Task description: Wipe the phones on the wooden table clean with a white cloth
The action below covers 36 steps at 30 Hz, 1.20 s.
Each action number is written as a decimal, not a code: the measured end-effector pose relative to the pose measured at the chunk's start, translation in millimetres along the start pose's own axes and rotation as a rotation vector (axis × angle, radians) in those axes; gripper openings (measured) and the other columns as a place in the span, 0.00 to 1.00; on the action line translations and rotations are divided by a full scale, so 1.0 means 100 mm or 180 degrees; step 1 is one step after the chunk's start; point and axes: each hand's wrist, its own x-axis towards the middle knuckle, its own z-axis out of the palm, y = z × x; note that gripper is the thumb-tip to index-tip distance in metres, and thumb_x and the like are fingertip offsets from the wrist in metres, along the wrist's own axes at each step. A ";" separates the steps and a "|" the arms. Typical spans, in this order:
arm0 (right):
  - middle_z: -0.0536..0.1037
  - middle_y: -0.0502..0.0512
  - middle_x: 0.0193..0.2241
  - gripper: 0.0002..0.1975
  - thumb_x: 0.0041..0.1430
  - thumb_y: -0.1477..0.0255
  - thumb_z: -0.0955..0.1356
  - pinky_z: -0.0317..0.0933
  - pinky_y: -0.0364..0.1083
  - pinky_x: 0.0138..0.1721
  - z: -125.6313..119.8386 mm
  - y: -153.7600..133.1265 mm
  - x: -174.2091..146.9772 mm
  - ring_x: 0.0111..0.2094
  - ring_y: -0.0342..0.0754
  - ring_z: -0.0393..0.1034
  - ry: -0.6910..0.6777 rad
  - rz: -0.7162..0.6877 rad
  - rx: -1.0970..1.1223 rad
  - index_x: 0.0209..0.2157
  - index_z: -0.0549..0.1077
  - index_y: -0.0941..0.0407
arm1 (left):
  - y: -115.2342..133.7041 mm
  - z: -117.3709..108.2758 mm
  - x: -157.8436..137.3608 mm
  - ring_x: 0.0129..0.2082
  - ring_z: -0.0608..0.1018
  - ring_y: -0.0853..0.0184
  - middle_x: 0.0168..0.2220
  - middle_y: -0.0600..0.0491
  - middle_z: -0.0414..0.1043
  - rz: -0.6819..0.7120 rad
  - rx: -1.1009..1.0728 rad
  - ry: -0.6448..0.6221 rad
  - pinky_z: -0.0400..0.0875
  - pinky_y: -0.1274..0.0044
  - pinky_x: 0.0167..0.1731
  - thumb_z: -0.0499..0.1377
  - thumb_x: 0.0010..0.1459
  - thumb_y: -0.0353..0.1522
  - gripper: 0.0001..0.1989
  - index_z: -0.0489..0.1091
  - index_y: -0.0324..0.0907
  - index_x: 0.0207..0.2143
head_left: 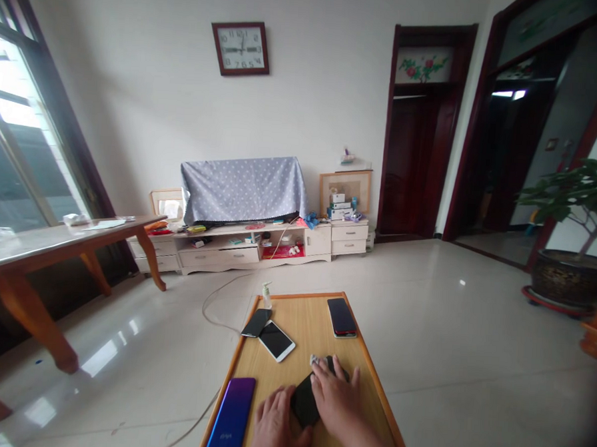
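A dark smartphone [305,402] lies slantwise on the small wooden table, partly covered by my hands. My left hand [276,424] is at its near left edge, thumb and fingers against the phone. Across its upper right part lies my right hand [337,397], fingers pressing a crumpled white wipe [317,361] at the phone's far end. To the left is a blue-purple phone [231,417], back up. Farther off, a white phone [277,341] touches a black phone [256,322]. Another dark phone [341,317] rests at the far right, seemingly on top of a second one.
A clear pump bottle [267,295] stands at the table's far left corner. The wooden table [304,310] has a raised orange rim. A cable [209,305] runs along the floor at left. Beyond are a white TV cabinet [216,258], a larger table [77,238] and a potted plant [573,271].
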 end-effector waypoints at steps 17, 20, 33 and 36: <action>0.59 0.46 0.66 0.26 0.71 0.55 0.51 0.27 0.78 0.63 -0.06 0.04 -0.62 0.70 0.62 0.41 -0.0034 -0.0101 0.0035 0.65 0.60 0.40 | 0.03 -0.04 -0.05 0.65 0.63 0.56 0.62 0.48 0.67 -0.0016 0.0008 0.0002 0.50 0.66 0.65 0.59 0.49 0.40 0.35 0.64 0.44 0.61; 0.62 0.44 0.65 0.24 0.72 0.58 0.52 0.26 0.77 0.63 -0.06 -0.11 -0.66 0.69 0.61 0.45 -0.0171 -0.0221 0.0188 0.64 0.62 0.37 | 0.01 -0.03 -0.05 0.65 0.63 0.57 0.63 0.46 0.66 -0.0033 0.0041 -0.0032 0.51 0.66 0.64 0.57 0.52 0.40 0.35 0.62 0.42 0.62; 0.66 0.43 0.64 0.24 0.73 0.60 0.49 0.24 0.76 0.64 0.02 -0.27 -0.40 0.69 0.60 0.45 -0.0131 -0.0528 0.0412 0.64 0.60 0.34 | -0.05 0.00 -0.01 0.64 0.64 0.58 0.64 0.48 0.64 0.0007 0.0011 -0.0026 0.54 0.66 0.64 0.55 0.55 0.39 0.34 0.59 0.43 0.65; 0.66 0.44 0.64 0.25 0.73 0.59 0.49 0.23 0.74 0.64 0.00 -0.20 -0.26 0.69 0.59 0.45 0.0006 -0.0378 0.0256 0.64 0.61 0.37 | -0.06 0.03 -0.01 0.64 0.64 0.55 0.64 0.47 0.65 0.0050 -0.0047 0.0014 0.53 0.65 0.64 0.58 0.52 0.43 0.37 0.60 0.44 0.64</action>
